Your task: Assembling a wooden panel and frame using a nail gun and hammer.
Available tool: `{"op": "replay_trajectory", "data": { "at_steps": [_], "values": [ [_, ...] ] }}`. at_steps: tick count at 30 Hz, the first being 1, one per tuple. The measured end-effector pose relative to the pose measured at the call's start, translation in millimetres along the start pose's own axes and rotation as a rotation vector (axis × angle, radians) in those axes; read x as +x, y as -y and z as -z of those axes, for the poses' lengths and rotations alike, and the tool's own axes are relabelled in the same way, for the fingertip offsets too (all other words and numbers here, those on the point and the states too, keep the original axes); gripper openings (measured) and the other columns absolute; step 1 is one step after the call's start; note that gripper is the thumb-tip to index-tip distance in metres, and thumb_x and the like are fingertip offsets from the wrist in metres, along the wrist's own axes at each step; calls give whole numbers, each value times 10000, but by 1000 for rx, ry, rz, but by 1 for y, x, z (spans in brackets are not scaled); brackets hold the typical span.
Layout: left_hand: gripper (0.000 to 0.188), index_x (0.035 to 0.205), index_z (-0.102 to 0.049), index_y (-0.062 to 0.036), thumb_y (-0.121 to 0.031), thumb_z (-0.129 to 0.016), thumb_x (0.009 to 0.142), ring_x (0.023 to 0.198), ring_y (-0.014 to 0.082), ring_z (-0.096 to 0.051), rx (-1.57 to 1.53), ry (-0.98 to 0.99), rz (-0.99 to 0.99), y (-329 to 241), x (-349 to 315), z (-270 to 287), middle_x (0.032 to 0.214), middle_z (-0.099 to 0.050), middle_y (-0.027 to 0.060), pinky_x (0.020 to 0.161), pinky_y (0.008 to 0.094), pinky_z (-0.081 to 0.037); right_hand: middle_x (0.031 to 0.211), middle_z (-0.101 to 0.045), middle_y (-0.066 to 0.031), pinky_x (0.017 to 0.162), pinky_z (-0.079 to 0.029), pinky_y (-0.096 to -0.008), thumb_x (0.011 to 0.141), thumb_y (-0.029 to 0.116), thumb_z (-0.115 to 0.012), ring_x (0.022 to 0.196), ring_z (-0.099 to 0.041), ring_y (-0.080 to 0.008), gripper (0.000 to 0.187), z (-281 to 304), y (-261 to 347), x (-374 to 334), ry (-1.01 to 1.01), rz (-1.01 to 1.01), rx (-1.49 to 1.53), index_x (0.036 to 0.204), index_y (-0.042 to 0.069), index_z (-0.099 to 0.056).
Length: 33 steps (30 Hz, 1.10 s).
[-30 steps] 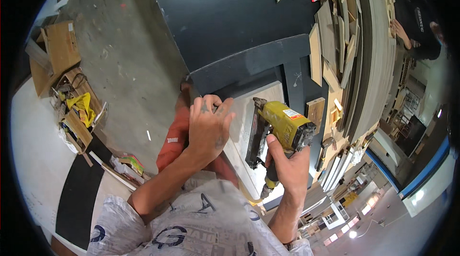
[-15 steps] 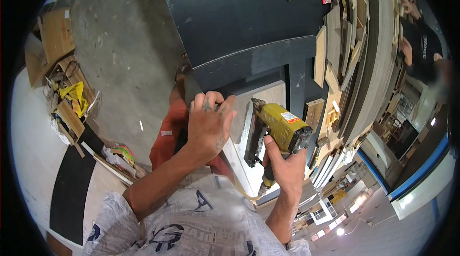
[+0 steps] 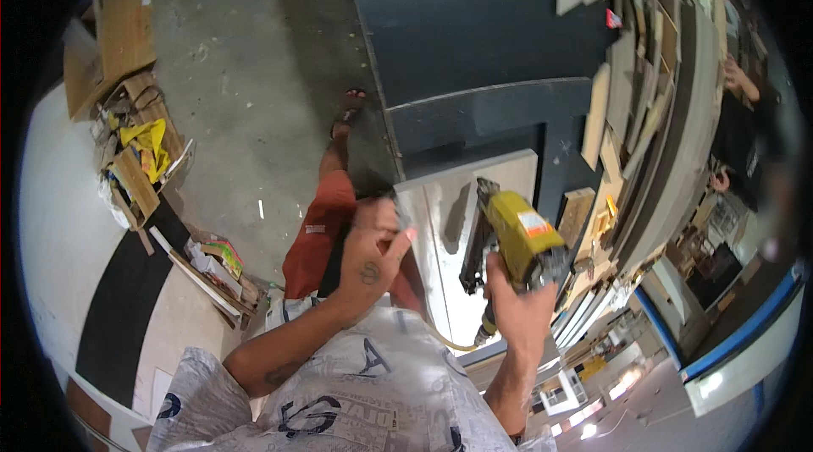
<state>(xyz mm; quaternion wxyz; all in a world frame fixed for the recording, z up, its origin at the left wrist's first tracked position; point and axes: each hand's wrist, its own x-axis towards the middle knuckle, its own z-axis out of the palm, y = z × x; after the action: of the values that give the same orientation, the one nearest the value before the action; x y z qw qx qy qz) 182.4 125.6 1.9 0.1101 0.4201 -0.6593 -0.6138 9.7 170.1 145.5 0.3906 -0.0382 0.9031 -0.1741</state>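
My right hand (image 3: 523, 310) is wrapped round the grip of a yellow and black nail gun (image 3: 521, 228), an air hose (image 3: 457, 345) running from its lower end. The gun is held above a pale wood-grain board (image 3: 434, 213), which lies over a dark panel, and its shadow falls on the board. Beside the board's left edge is my left hand (image 3: 370, 261), raised off it, with fingers curled in toward the thumb. Those fingertips are partly blurred, and whether anything small is in them is hidden.
A large black panel (image 3: 483, 20) stretches away in front. Stacked wood strips (image 3: 669, 105) line the right side, with a small wood block (image 3: 576, 213) nearby. Cardboard boxes (image 3: 127, 33) and scraps stand on the left. A person in dark clothing (image 3: 741, 135) is at the far right.
My left hand has come off the board's edge and drawn back, its fingers curling. My right hand has carried the nail gun slightly right and lower in view. The view has also shifted.
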Motion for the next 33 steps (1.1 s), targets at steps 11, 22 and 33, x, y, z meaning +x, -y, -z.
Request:
{"op": "replay_trajectory", "data": {
  "at_steps": [11,22,33],
  "values": [
    [182,993,-506,27,-93,-625,925,789,300,-676,-406,40,371,-5,-5,-16,925,-635,204,649,356,-546,737,-707,-79,587,-528,-292,768,93,-750,613,-701,-202,153,-41,-11,-29,108,379,-27,892,19,-701],
    [183,1037,-482,34,-62,-591,926,777,356,-654,-351,26,248,-3,-6,-17,897,-621,205,619,376,-542,805,-707,-126,669,-548,-290,746,34,-756,716,-724,-216,316,-47,-10,-33,144,476,-164,1019,-27,-608],
    [173,1029,-481,32,-66,-585,931,763,378,-639,-331,21,182,-1,-5,-15,904,-614,214,619,382,-530,789,-702,-140,657,-548,-299,743,57,-755,716,-727,-237,345,-48,-7,-34,152,381,-155,1034,-26,-590]
  ]
}}
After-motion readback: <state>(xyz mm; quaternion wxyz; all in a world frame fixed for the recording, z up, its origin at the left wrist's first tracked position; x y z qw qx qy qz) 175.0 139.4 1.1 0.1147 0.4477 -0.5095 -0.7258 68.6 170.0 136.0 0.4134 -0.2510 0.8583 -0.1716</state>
